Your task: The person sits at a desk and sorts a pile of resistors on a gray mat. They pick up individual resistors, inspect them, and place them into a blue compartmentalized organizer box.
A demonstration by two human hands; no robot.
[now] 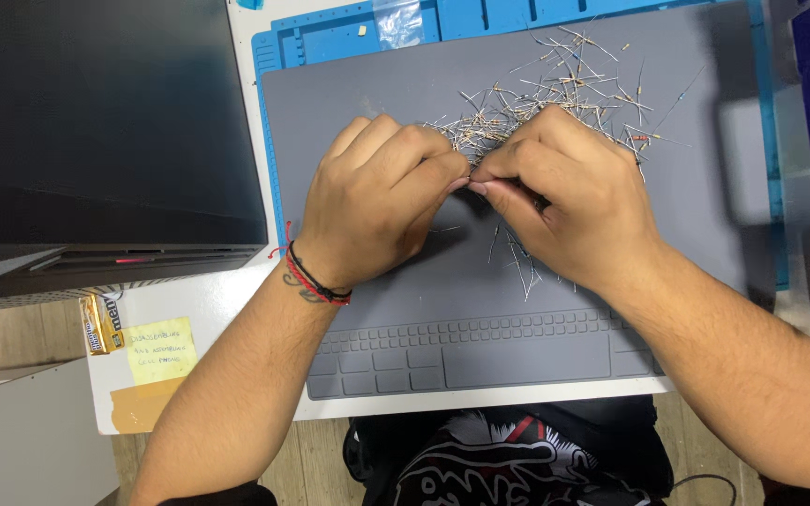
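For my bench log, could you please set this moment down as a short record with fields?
left hand: left hand curled, fingertips pinched against the right's
right hand: right hand likewise pinched, fingertips meeting over the mat
held item: too small to tell, probably one wire-leaded component
pile: loose wire-leaded components scattered behind the hands
surface: grey work mat on a blue mat
left side: dark screen, yellow note

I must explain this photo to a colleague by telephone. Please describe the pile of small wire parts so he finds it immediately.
Start from the grey mat on the white table. The pile of thin wire-legged parts lies near its far edge, just beyond both hands. Nothing else there is a silvery tangle.
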